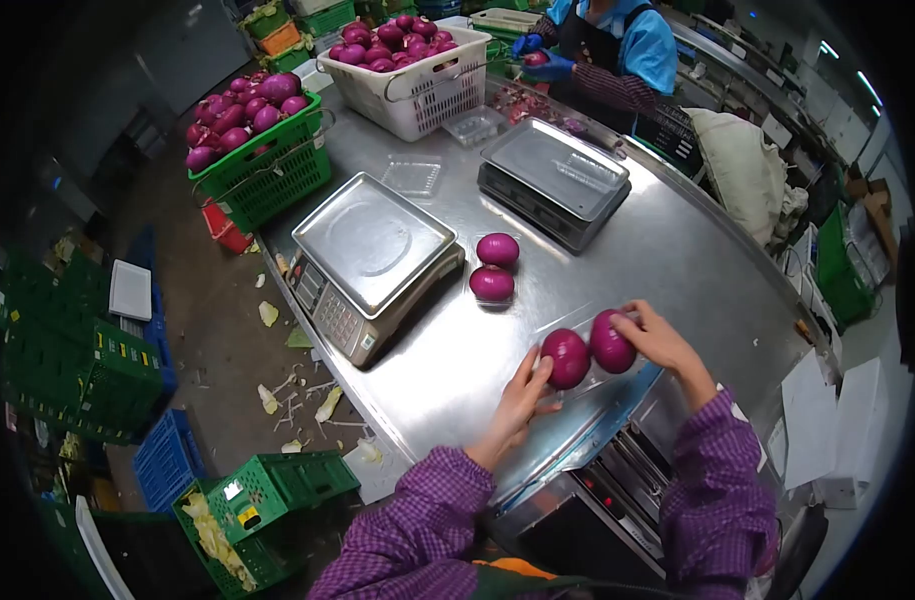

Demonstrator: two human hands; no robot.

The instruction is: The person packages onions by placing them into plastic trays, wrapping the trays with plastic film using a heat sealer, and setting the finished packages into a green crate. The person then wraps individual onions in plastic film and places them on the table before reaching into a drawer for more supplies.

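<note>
Two red onions sit side by side in a clear plastic tray [589, 376] at the near edge of the steel table. My left hand [514, 408] is closed at the tray's left side, its fingertips against the left red onion [565, 358]; part of its grip is hidden. From the right, my right hand [661, 346] curls its fingers and thumb onto the right red onion [611, 343]. Farther off, another clear tray [492, 301] holds two more red onions [495, 265], touching neither hand.
Two scales, a near one [377, 245] and a far one [557, 170], stand on the steel table [697, 255]. Onions fill a white basket [417, 105] and a green crate [277, 185]. A film-wrapping machine [617, 480] adjoins the near edge. Opposite, a co-worker's gloved hand [549, 68] holds an onion.
</note>
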